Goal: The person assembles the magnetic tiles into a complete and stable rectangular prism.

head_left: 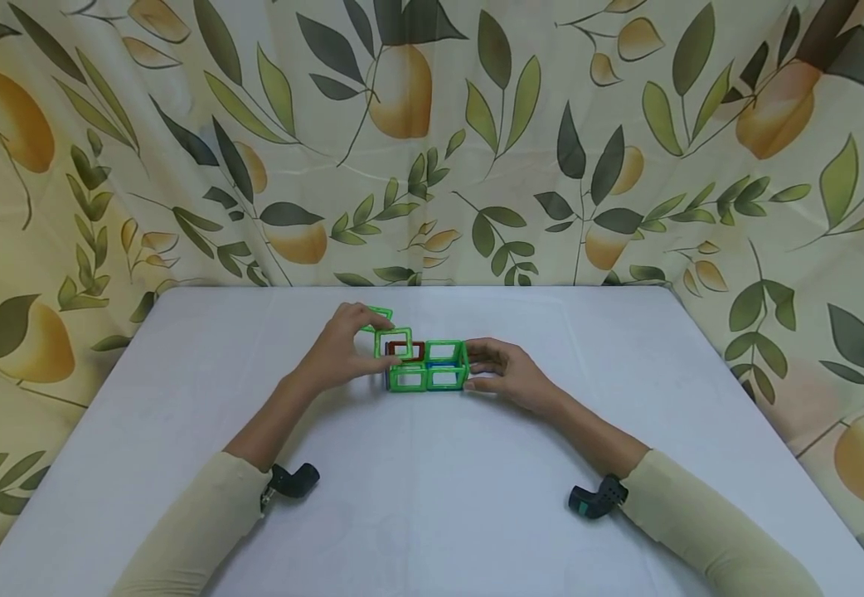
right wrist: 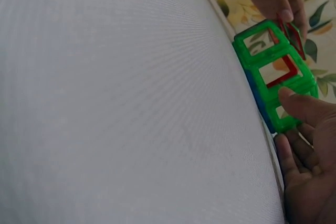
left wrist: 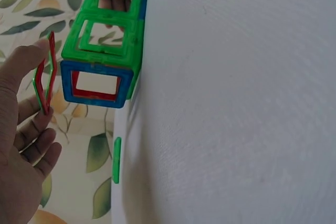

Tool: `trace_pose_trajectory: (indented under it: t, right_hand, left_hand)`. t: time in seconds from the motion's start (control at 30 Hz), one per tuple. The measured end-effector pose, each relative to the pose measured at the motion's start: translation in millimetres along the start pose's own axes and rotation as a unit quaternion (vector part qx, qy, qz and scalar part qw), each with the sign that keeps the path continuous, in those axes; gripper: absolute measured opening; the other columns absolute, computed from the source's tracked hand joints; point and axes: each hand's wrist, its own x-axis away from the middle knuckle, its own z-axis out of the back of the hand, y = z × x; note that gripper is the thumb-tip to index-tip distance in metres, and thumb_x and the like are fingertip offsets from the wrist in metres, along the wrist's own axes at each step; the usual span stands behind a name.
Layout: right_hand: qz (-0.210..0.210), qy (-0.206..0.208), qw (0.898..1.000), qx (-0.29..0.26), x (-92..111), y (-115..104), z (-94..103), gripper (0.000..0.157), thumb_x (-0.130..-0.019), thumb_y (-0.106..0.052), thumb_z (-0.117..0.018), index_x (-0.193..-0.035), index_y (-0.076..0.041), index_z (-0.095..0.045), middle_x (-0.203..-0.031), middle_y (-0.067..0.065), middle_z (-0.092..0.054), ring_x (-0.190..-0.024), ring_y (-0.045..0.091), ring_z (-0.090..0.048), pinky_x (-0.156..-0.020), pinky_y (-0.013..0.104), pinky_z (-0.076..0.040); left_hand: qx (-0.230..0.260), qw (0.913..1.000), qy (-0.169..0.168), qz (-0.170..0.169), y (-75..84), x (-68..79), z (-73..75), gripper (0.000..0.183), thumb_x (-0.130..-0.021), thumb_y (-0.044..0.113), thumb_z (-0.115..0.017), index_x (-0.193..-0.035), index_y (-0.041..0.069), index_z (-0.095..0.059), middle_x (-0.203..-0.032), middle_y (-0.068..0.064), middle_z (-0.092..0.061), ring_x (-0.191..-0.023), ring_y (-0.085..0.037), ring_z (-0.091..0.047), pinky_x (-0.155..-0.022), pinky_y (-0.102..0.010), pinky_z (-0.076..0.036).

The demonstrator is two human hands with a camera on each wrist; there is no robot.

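Note:
A boxy block of magnetic tiles (head_left: 427, 366), mostly green with blue and red frames, stands on the table. My left hand (head_left: 338, 352) is beside its left end. Between the thumb and fingertips it pinches magnetic tiles (left wrist: 49, 80), whose thin edges show green and red in the left wrist view. They are raised off the table and, in that view, apart from the block. My right hand (head_left: 510, 375) holds the block's right end, its thumb (right wrist: 296, 104) on a green frame and other fingers partly hidden behind.
A loose green tile (left wrist: 116, 160) lies on the table near the far edge, partly hidden by the left hand in the head view. The white-covered table (head_left: 432, 489) ends at a curtain (head_left: 432, 207) patterned with fruit and leaves.

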Motion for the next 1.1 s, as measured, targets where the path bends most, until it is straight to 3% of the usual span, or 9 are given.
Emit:
trace_pose_trajectory:
  t: [0.43,0.73,1.1]
  right_hand:
    - [0.002,-0.002,1.000,-0.001,0.6,-0.8,-0.3,0.063,-0.088,0.001,-0.083,-0.145,0.002,-0.056,-0.137,0.018,-0.063,-0.118,0.032,-0.065,-0.100,0.033,-0.054]
    - [0.018,0.002,1.000,-0.008,2.2,-3.6,-1.3,0.063,-0.087,0.002,-0.084,-0.143,0.007,-0.055,-0.137,0.024,-0.062,-0.120,0.035,-0.064,-0.104,0.039,-0.052]
    - [0.008,0.003,1.000,-0.008,2.1,-4.6,-1.7,0.064,-0.087,0.003,-0.083,-0.144,0.006,-0.055,-0.137,0.024,-0.061,-0.119,0.036,-0.064,-0.103,0.039,-0.052]
  left_hand:
    - [-0.005,0.9999,-0.010,-0.007,6.1,-1.1,-8.1,0.049,-0.079,0.030,-0.094,-0.120,0.009,-0.075,-0.124,-0.007,-0.065,-0.125,-0.028,-0.049,-0.106,-0.053,-0.046]
    - [-0.008,0.9997,-0.018,-0.014,9.0,-1.7,-11.2,0.046,-0.080,0.029,-0.094,-0.119,0.011,-0.076,-0.123,-0.006,-0.066,-0.126,-0.028,-0.048,-0.107,-0.052,-0.044]
    - [-0.025,0.9990,-0.030,-0.022,9.1,-2.7,-14.5,0.047,-0.080,0.028,-0.094,-0.118,0.007,-0.075,-0.119,-0.007,-0.066,-0.124,-0.027,-0.051,-0.108,-0.049,-0.045]
